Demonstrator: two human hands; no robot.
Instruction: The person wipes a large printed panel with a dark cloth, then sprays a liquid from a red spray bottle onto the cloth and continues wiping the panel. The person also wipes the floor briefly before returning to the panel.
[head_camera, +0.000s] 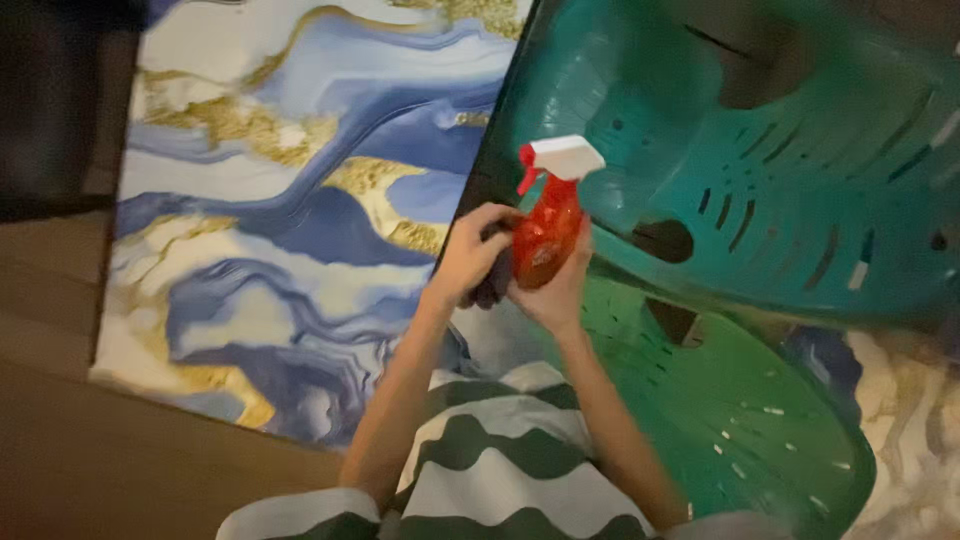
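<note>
Looking down past my green-and-white wavy striped top (500, 470), I have both forearms raised in front of me and both hands meeting at a spray bottle (547, 235). My right hand (556, 290) cups the bottle from below and behind, fingers wrapped firmly around its lower body, so that hand is closed on it. My left hand (470, 255) comes in from the other side, its fingers curled around a dark cloth (492, 285) bunched just under and beside the bottle; that hand is closed on the cloth and presses against the bottle's side. The bottle is translucent orange-red, rounded and wider at the base, tilted a little, with a white spray head (566, 156) on top and a red trigger (527, 168) hanging on the side nearest my left hand. A label shows on its front as an oval patch, darker than the body, too blurred to make out. Just below and to the right of my grip lies a bright green plastic chair (760, 420) with slots cut through it. Above and to the right of the bottle, right behind it, a teal plastic chair (800, 190) of the same slotted kind rests over the green one. Beyond my left hand spreads a rug (290, 220) in swirling blue, white and gold, and past its edge is brown floor (110, 460).
</note>
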